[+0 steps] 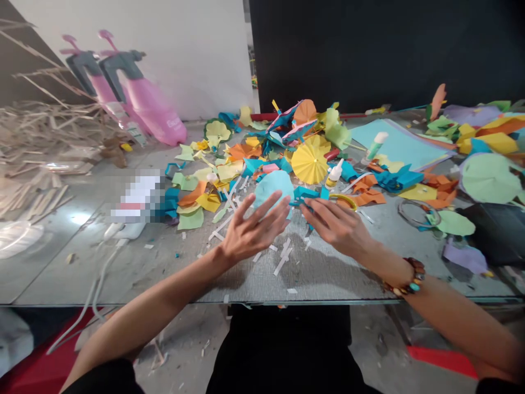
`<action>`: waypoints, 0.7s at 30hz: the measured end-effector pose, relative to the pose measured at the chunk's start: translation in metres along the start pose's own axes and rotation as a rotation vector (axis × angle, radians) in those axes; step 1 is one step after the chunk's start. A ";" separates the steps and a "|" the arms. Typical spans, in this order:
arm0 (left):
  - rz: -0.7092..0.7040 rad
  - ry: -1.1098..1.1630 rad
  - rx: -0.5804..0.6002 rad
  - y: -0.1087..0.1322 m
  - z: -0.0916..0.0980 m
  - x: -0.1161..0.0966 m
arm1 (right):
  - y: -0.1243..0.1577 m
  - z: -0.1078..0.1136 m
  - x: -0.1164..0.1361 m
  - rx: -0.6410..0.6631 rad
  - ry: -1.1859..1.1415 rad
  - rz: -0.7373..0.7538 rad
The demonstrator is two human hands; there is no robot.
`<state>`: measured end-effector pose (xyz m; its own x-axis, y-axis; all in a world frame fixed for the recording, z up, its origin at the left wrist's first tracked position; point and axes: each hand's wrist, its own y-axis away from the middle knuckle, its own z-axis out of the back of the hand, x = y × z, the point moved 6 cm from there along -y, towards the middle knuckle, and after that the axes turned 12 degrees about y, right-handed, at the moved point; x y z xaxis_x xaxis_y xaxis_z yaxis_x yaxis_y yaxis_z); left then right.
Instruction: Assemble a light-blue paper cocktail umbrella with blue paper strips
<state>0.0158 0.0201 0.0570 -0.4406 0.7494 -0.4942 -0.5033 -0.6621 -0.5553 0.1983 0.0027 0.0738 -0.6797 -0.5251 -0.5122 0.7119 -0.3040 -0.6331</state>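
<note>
My left hand [256, 227] is held over the tabletop with its fingers spread, in front of a light blue paper disc [274, 187]. The fingers overlap the disc's lower edge; whether they touch it I cannot tell. To its right, my right hand [338, 224] has its fingers bent and pressed together, with the thumb hidden. Its fingertips are close to a folded blue paper piece [305, 194], and anything within them is out of sight. Just behind the right hand are a yellow ring-shaped handle [345, 200] and a small white glue bottle [334, 175]. Narrow white paper strips [283, 257] lie below the hands.
A pleated yellow paper disc [310, 160], a glue stick [375, 146] and light blue sheets [402, 143] lie farther back among coloured scraps. At left are pink spray bottles [153, 109], thin wooden sticks [45, 137] and a cabled white device [133, 230]. A wire coil [418, 213] lies right.
</note>
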 end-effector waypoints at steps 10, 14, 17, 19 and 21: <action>0.085 -0.017 -0.090 -0.023 0.019 0.014 | -0.038 0.018 -0.019 0.089 -0.140 -0.017; 0.077 0.029 -0.085 -0.028 0.017 0.015 | -0.060 0.034 -0.044 0.143 -0.430 -0.062; 0.080 0.118 -0.070 -0.027 0.010 0.018 | -0.066 0.040 -0.069 0.124 -0.607 -0.261; 0.098 0.195 -0.051 -0.024 0.005 0.023 | -0.060 0.037 -0.086 0.064 -0.630 -0.421; 0.130 0.250 -0.049 -0.020 0.001 0.031 | -0.043 0.032 -0.104 -0.081 -0.537 -0.606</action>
<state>0.0117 0.0564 0.0536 -0.2990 0.6383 -0.7093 -0.4152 -0.7563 -0.5056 0.2446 0.0453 0.1725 -0.7509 -0.6037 0.2679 0.2188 -0.6101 -0.7615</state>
